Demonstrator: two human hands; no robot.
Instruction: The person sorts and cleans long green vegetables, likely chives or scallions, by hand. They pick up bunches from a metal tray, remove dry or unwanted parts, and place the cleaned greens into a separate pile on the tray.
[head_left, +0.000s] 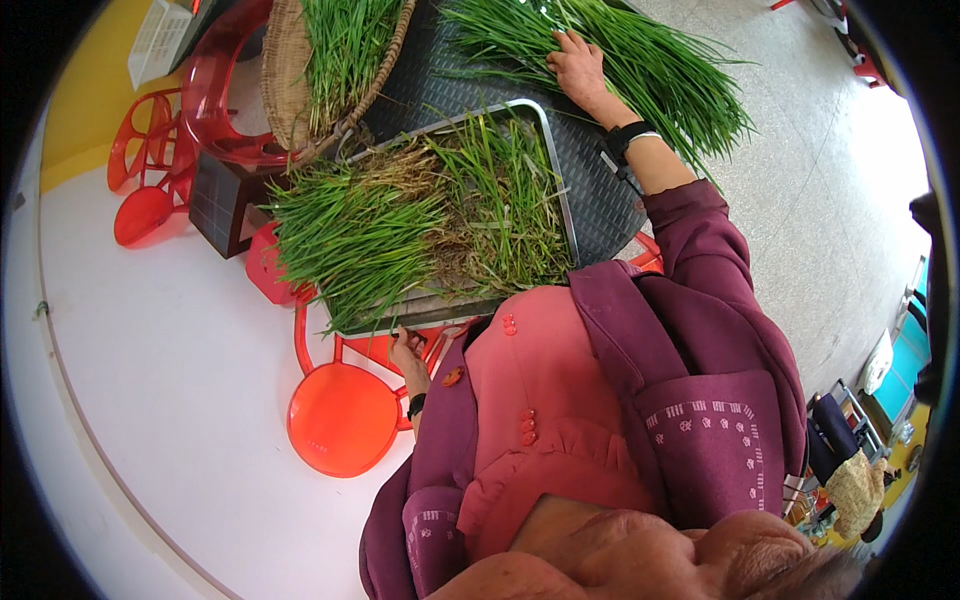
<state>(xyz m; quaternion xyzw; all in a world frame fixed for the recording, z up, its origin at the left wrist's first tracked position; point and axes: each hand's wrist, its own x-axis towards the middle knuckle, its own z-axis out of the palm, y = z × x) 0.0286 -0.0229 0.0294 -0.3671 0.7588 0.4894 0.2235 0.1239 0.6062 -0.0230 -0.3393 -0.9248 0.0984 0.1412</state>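
Note:
A metal-rimmed tray (564, 187) lies before me with a pile of green leafy stalks (360, 240) on its left and looser stalks with brownish roots and dry leaves (510, 217) on its right. My left hand (409, 351) is low beside the tray's near left rim, fingers curled; whether it grips the rim or something small is unclear. My right hand (581, 71) reaches to the far side, its fingertips at a large heap of long green leafy stalks (652, 82) on the dark woven-pattern table (600, 217). Whether it grasps any stalks cannot be seen.
A wicker basket (285, 82) with more green stalks (349, 60) stands at the far left of the table. Red plastic chairs (345, 420), a transparent red ring-shaped seat part (202, 90) and a dark box-like stand (217, 202) are at the left.

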